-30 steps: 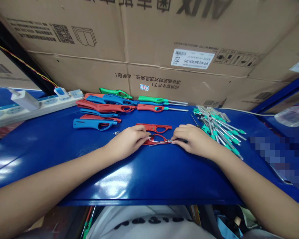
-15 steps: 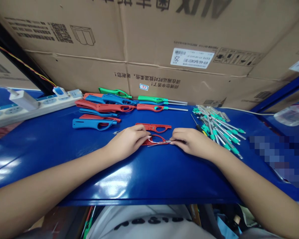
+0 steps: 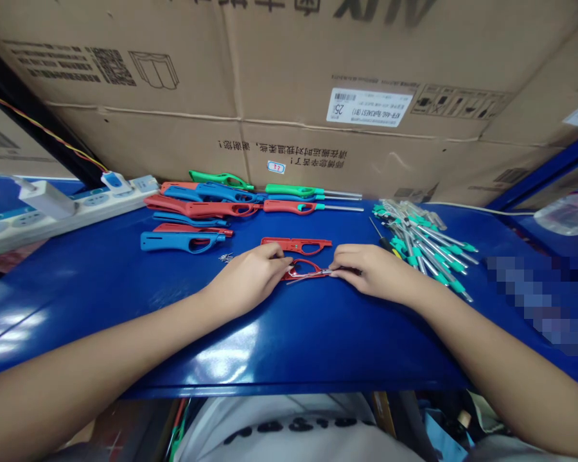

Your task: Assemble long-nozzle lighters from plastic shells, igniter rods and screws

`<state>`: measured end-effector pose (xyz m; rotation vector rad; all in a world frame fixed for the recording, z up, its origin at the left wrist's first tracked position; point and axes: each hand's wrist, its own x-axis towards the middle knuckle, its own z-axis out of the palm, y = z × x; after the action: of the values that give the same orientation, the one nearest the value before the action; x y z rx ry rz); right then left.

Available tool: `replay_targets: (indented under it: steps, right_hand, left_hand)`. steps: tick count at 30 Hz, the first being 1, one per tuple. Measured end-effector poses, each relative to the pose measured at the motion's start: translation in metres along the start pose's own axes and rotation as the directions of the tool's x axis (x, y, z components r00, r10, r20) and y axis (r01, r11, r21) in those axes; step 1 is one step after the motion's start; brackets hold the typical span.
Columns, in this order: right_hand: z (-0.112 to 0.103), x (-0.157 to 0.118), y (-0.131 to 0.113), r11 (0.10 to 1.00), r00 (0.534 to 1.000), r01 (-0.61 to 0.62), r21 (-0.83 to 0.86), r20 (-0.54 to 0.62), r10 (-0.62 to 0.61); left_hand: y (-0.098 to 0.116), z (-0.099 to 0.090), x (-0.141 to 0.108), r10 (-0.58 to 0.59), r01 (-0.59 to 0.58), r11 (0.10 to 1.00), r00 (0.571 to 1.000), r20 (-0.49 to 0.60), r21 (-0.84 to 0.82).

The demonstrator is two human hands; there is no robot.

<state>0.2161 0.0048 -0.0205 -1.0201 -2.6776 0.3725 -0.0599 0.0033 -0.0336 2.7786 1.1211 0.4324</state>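
Note:
A red lighter shell half [image 3: 313, 264] with a trigger loop lies on the table between my hands. My left hand [image 3: 250, 273] is closed in a pinch at the shell's handle end, and its fingers hide much of that end. A thin white wire and a thin metal piece [image 3: 297, 280] show beside the loop. At the other end, my right hand [image 3: 366, 266] pinches the nose of the shell, where a short bit of metal tube [image 3: 325, 272] shows. Just behind lies a second red shell half [image 3: 296, 245].
Blue, red and green lighter shells [image 3: 183, 242] are stacked at the back left, near a white power strip [image 3: 94, 200]. Two lighters with metal tubes [image 3: 340, 208] lie behind. To the right are many tubes with green ends [image 3: 426, 247] and a screwdriver [image 3: 388, 244]. Small screws [image 3: 225, 258] sit by my left wrist.
My left fingers have shifted slightly on the red shell half, and the thin metal piece beside it has turned a little. My right hand keeps its pinch. The view has tilted slightly.

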Motion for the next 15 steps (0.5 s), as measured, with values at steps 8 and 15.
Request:
replay_targets:
  steps: [8,15]
  right_hand:
    - [-0.001,0.000,0.000,1.000,1.000,-0.020,-0.003,0.015,0.020]
    - [0.000,-0.001,0.001,1.000,1.000,-0.013,-0.007,0.015,0.013]
  left_hand:
    - [0.011,-0.008,0.000,-0.041,0.010,0.976,0.990,0.135,0.219]
    - [0.012,-0.008,-0.010,0.055,-0.113,0.922,0.985,0.163,0.371]
